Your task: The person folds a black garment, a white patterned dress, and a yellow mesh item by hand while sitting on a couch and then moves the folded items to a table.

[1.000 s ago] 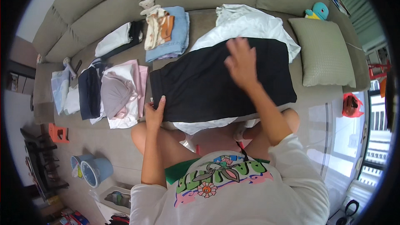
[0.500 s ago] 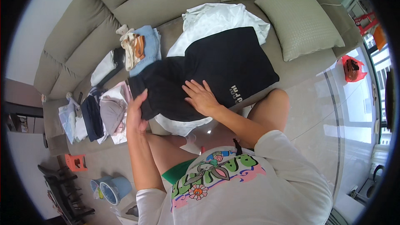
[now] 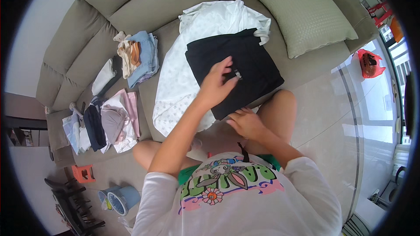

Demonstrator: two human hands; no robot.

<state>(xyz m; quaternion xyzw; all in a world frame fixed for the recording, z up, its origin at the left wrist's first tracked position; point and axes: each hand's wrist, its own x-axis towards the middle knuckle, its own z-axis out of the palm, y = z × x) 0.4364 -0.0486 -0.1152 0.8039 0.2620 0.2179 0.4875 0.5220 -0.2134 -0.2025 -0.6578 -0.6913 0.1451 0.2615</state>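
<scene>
A folded black garment (image 3: 258, 67) lies on the front of the sofa seat, partly over a spread white cloth (image 3: 175, 83) with a faint pattern. It has a small pale print, and a white cord or strap sticks out at its far right corner. My left hand (image 3: 215, 86) is over the middle of the garment beside the print, its fingers apart and slightly blurred. At the garment's near edge is my right hand (image 3: 249, 124), its fingertips against the cloth and the thumb apart from them.
To the left on the grey-beige sofa (image 3: 144, 11) are folded jeans (image 3: 146, 54) with orange-brown clothing on top, and a row of folded clothes (image 3: 116, 122). A woven cushion (image 3: 308, 19) lies at the right. Blue bins (image 3: 124, 199) and an orange stool (image 3: 83, 173) stand on the floor.
The left part of the black garment has been folded over to the right, making it smaller. My left hand has moved right over it; my right hand has drawn back to its near edge.
</scene>
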